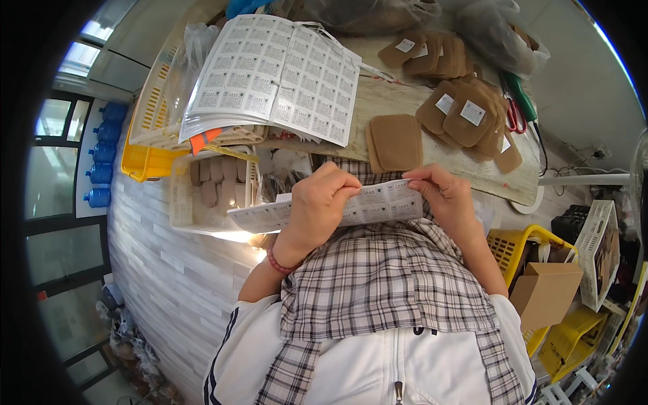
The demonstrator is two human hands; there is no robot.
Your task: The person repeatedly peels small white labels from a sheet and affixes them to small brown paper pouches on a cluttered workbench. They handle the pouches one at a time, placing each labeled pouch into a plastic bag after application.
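Observation:
A sheet of printed white labels (378, 206) is held up in front of my apron, close to the table's near edge. My left hand (320, 202) pinches its upper edge near the middle. At the sheet's right end, my right hand (442, 196) grips the corner between thumb and fingers. Just beyond the sheet, brown textured pads (395, 143) lie overlapping on the table with no label showing. Farther right is a pile of similar brown pads (466, 118), several bearing small white labels. A stack of label sheets (273, 77) rests at the table's left end.
A white basket (181, 202) holding brown pieces stands below left, beside a yellow crate (150, 162). Red-handled scissors (516, 116) and a green-handled tool (518, 91) lie at the table's far right. A cardboard box (547, 291) sits in a yellow basket (503, 244) at right.

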